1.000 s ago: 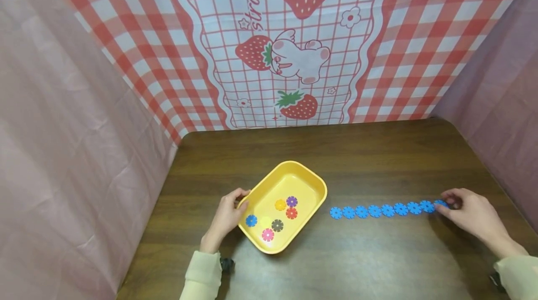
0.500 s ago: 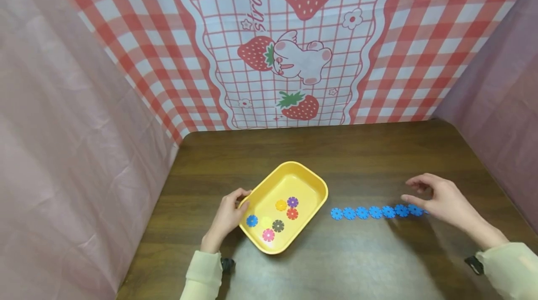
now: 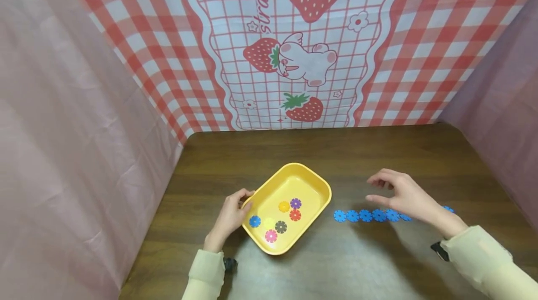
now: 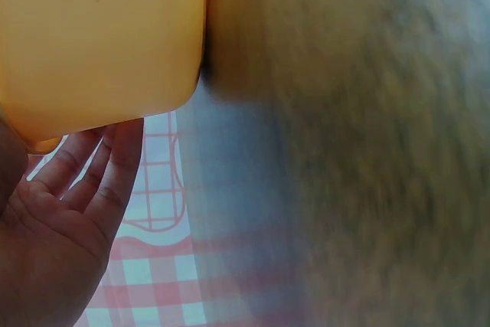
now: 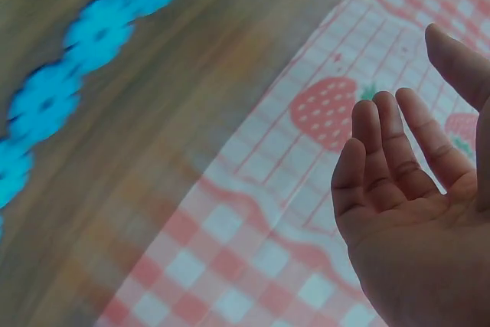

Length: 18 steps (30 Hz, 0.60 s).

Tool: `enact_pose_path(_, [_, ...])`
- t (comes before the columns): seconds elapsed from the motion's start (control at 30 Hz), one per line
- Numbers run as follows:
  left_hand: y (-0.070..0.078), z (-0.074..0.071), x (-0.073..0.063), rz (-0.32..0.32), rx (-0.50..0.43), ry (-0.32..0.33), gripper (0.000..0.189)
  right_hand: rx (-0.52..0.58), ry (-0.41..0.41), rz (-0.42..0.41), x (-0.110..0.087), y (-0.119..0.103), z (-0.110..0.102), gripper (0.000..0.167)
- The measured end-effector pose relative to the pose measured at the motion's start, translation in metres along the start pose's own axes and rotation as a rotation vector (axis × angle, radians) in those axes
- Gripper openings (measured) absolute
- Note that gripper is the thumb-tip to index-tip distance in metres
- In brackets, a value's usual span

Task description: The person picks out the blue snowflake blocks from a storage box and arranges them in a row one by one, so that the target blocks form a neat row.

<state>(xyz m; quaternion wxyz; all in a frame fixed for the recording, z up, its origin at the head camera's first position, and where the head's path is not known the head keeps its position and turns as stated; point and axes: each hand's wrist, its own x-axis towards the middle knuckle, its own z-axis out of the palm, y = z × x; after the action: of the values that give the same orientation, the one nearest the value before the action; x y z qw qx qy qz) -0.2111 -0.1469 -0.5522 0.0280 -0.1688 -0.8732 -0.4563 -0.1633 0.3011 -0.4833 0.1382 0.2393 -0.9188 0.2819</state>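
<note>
My left hand [image 3: 229,214] grips the left edge of a yellow plastic tray [image 3: 308,175], thumb over the rim and fingers outside; the left wrist view shows the fingers [image 4: 115,170] against its outer wall. Inside lie several loose snowflake discs, among them a blue disc [image 3: 254,221], a pink disc [image 3: 271,236] and a purple disc [image 3: 295,203]. To the right, a row of blue snowflake discs [image 3: 365,216] lies on the table. My right hand [image 3: 405,196] hovers over this row, fingers loosely bent and holding nothing; its forearm and hand hide part of the row.
The brown wooden table [image 3: 235,150] meets a red-checked strawberry cloth [image 3: 311,71] at its back edge. Pink curtains hang at the left [image 3: 105,150] and right [image 3: 496,89].
My right hand has let go of the disc at the row's right end and moved left above the row. The left hand keeps its grip on the tray.
</note>
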Motion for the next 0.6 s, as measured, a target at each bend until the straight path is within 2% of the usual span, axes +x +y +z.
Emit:
enact_pose_path(0.17, [-0.002,0.001,0.0,0.018,0.0,0.002,0.016,0.041,-0.016,-0.051,0.023,-0.015,0.017,0.033])
enact_pose_path(0.43, [-0.004,0.001,0.0,0.044,-0.006,0.005,0.016,0.108,-0.112,-0.017,0.051,-0.042,0.047,0.034])
enact_pose_path(0.6, [-0.001,-0.001,0.0,0.019,0.012,-0.005,0.016,0.141,-0.146,-0.031,0.064,-0.055,0.064,0.035])
